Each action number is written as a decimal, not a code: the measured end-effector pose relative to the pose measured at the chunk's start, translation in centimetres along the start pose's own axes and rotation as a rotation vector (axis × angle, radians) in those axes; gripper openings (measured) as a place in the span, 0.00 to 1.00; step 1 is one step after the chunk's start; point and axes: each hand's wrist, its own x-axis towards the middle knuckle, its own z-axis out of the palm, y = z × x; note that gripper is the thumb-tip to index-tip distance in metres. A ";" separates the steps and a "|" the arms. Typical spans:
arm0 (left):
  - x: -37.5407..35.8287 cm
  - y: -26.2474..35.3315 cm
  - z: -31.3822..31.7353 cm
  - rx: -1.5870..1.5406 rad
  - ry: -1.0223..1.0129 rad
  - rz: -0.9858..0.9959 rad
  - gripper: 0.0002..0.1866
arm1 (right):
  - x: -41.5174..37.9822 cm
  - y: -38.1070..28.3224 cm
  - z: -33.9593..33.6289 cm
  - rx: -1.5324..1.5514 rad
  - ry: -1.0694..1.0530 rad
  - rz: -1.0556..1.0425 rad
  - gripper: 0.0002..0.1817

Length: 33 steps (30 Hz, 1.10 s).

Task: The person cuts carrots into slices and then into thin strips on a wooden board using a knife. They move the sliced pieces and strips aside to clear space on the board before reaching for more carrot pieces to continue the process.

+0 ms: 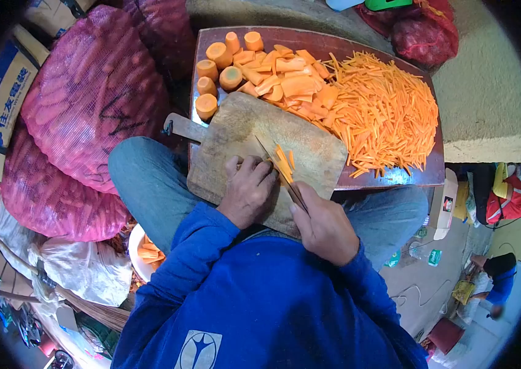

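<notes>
My right hand (325,222) is wrapped round the handle of a knife (296,195), its blade angled up and left over the wooden cutting board (223,132). Close on the left side of the blade, my left hand (249,189) presses down with curled fingers on a carrot piece that they mostly hide. A few thin carrot strips (283,165) lie against the blade's right side. Beyond the board are a pile of wide carrot slices (297,80) and, to its right, a large heap of carrot shreds (383,111). Several short carrot chunks (218,55) stand at the far left.
The board rests on a reddish-brown table (417,178), partly over my lap. Stuffed pink mesh sacks (97,98) crowd the left side. A white basin (137,246) with carrot pieces is low on the left. Another person (500,277) is at the far right.
</notes>
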 end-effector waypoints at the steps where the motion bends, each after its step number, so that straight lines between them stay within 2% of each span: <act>1: 0.0 0.3 -0.1 0.004 -0.016 -0.003 0.21 | -0.7 0.0 0.1 -0.003 0.019 -0.002 0.23; 5: -0.7 0.6 0.3 -0.031 -0.075 -0.015 0.20 | -0.1 0.1 0.7 -0.016 0.062 -0.001 0.19; 8: -0.4 0.8 0.2 -0.036 0.010 -0.004 0.20 | 0.7 0.4 0.2 0.024 -0.007 0.046 0.19; 11: -0.8 -0.1 1.1 -0.044 0.032 0.005 0.21 | -0.5 -0.2 -0.4 0.073 0.028 0.021 0.18; 17: -0.4 -0.1 0.0 -0.014 0.000 0.008 0.21 | 1.5 0.6 0.9 -0.039 0.052 -0.016 0.20; 20: -0.3 -0.1 0.2 -0.009 0.026 0.011 0.21 | 0.3 0.0 0.0 0.039 0.012 0.028 0.21; 24: -0.1 0.0 0.0 -0.028 0.011 -0.006 0.21 | 0.2 0.3 1.0 -0.005 0.024 0.016 0.20; 26: 0.5 0.3 -0.5 -0.024 0.025 -0.008 0.11 | 0.8 0.0 1.0 -0.037 -0.003 0.036 0.19; 33: 0.2 0.0 0.1 -0.012 0.094 0.049 0.11 | 1.5 0.5 1.3 -0.157 0.018 -0.022 0.18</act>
